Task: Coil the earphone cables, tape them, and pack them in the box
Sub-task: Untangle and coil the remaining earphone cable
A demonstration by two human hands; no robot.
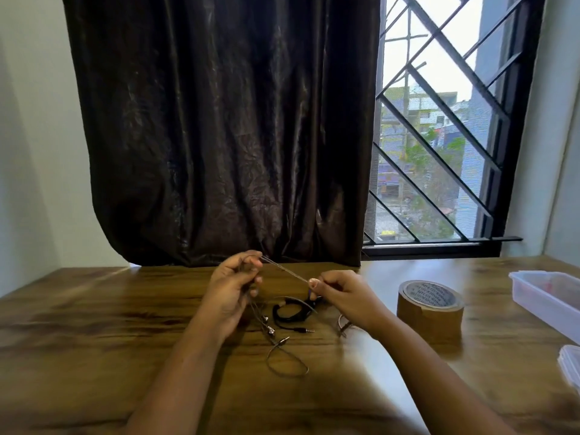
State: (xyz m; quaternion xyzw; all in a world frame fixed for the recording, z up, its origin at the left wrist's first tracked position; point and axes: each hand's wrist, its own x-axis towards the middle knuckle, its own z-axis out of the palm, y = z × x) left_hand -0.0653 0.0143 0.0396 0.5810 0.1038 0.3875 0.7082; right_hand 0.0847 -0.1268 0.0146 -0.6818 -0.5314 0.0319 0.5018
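**Coiling Has Only Just Begun**

Nearest, a loose loop of the grey earphone cable [287, 361] lies on the table [94, 324], not wound yet. Just past it, the left hand [232, 287] curls its fingers round the cable and the right hand [340, 295] pinches it, with a bit pulled tight between them. A black earphone [290, 310] sits bunched on the table under the hands; I see no tape on it. The tape roll [430, 304] stands to the right, and the box [546, 293] is at the far right. Taping and packing look undone.
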